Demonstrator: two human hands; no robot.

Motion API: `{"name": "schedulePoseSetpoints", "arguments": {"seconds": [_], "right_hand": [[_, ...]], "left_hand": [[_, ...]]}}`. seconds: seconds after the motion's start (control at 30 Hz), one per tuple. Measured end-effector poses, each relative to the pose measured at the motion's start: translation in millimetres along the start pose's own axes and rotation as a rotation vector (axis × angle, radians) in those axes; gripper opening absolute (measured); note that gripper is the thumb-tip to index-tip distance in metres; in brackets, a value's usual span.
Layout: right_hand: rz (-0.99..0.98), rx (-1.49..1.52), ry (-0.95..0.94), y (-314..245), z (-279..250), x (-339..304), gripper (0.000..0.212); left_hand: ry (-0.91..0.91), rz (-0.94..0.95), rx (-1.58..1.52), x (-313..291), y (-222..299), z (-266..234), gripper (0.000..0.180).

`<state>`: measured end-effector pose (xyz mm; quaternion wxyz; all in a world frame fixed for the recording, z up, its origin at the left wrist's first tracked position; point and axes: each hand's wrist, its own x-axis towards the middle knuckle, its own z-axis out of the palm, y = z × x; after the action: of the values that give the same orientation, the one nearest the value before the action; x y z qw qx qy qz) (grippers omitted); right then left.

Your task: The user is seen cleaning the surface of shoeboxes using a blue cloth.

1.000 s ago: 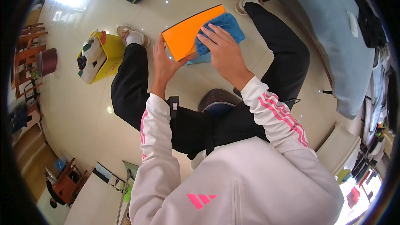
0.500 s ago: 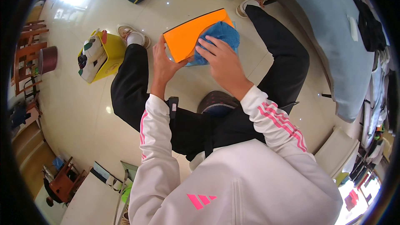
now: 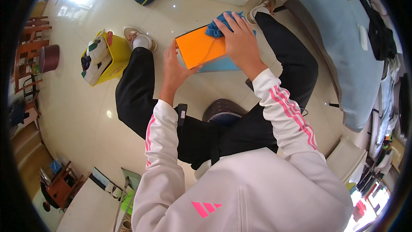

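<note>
Gripping left hand (image 3: 174, 72): my fingers clamp the orange box (image 3: 198, 48), upper centre.
Right hand (image 3: 241, 42): fingers over blue cloth (image 3: 213, 29); whether clamped, I can't tell.
Box handling: likely light, stiff, slick; hold by opposite edges.

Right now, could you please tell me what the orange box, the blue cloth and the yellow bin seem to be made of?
The orange box may be smooth card or leatherette, given its flat, even face. The blue cloth is probably fuzzy microfibre, as it bunches softly. The yellow bin looks like smooth plastic, with thin, stiff walls.
</note>
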<state>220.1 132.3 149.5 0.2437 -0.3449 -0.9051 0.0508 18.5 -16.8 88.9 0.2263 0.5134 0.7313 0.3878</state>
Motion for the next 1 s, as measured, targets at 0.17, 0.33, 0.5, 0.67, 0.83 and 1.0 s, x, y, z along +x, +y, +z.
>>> {"name": "schedulePoseSetpoints", "arguments": {"seconds": [0.17,0.33,0.5,0.67,0.83,1.0], "right_hand": [[-0.040,0.033,-0.124,-15.0,-16.0,-19.6,0.044],[-0.085,0.080,-0.170,-22.2,-16.0,-15.9,0.044],[-0.042,0.129,-0.118,-33.4,10.3,15.9,0.043],[-0.079,0.143,-0.094,-56.2,3.9,-6.5,0.041],[-0.120,0.196,-0.178,-65.4,-10.9,-31.3,0.042],[-0.104,0.273,-0.112,-61.0,13.8,8.6,0.047]], "left_hand": [[0.002,0.023,0.052,-1.1,-1.8,-5.9,0.125],[0.015,0.061,0.000,1.8,-2.2,-3.3,0.126],[0.000,0.012,0.045,-0.1,3.3,-2.5,0.123],[0.060,0.022,0.033,-0.5,4.8,-0.9,0.124],[0.059,0.038,-0.018,-1.2,-10.7,1.0,0.125],[0.057,0.042,-0.062,1.5,-10.2,4.9,0.125]]}}
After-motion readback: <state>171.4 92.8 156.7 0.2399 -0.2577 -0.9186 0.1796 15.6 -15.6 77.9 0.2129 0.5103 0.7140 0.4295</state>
